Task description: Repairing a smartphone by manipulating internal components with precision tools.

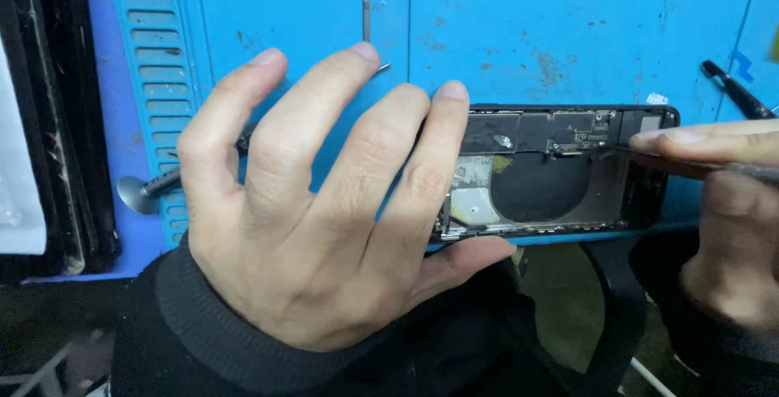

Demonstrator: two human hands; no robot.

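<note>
An opened phone body [552, 178] lies flat on a blue work mat [519, 24], its inner boards and dark round patch exposed. My left hand [324, 202] covers the phone's left end, fingers spread over it and thumb under its near edge. My right hand [722, 210] comes in from the right and pinches a thin dark tool [629, 152] whose tip touches the circuit board near the phone's upper right.
A screwdriver [150, 190] with a round metal cap lies on the mat's ribbed left strip, partly behind my left hand. Black tweezers [734, 89] rest at the right edge. Dark screen panels [57, 121] are stacked at the far left.
</note>
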